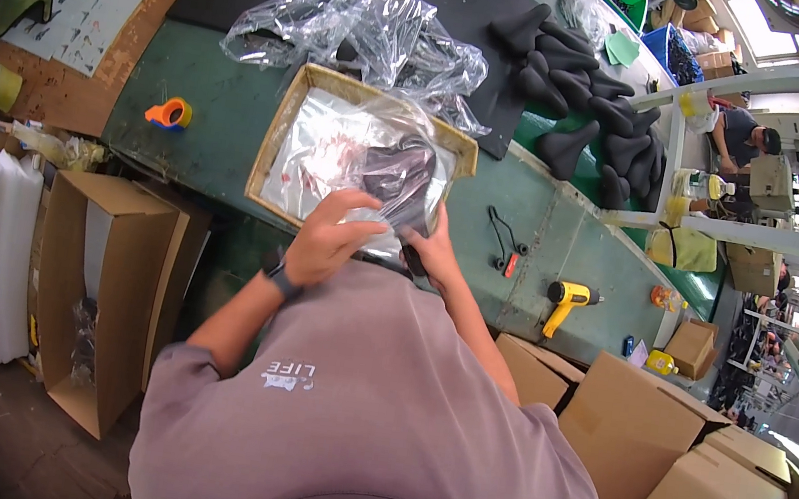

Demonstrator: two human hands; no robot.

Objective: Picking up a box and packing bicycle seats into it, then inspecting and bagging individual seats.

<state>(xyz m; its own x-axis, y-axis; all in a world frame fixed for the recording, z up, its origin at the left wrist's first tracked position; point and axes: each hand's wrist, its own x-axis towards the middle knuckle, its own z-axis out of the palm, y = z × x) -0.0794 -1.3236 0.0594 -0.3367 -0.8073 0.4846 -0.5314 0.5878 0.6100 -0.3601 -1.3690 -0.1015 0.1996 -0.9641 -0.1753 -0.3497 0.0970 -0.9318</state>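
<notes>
A shallow cardboard tray (pixel 278 138) sits on the bench in front of me, lined with clear plastic bags (pixel 316 153). Inside clear film at its right side is a black bicycle saddle (pixel 399 177), its near end reaching toward my body. My right hand (pixel 433 252) is wrapped round that near end, thumb along its side. My left hand (pixel 328 240) has bent fingers at the film beside the saddle and seems to pinch it; the fingertips are partly lost in the shine.
Bagged items (pixel 377 35) lie behind the tray; several bare black saddles (pixel 564 150) are heaped at the back right. A yellow heat gun (pixel 570 297) and an orange tape roll (pixel 173 113) lie on the bench. Cardboard boxes (pixel 634 422) stand at both sides. Another person (pixel 737 138) works far right.
</notes>
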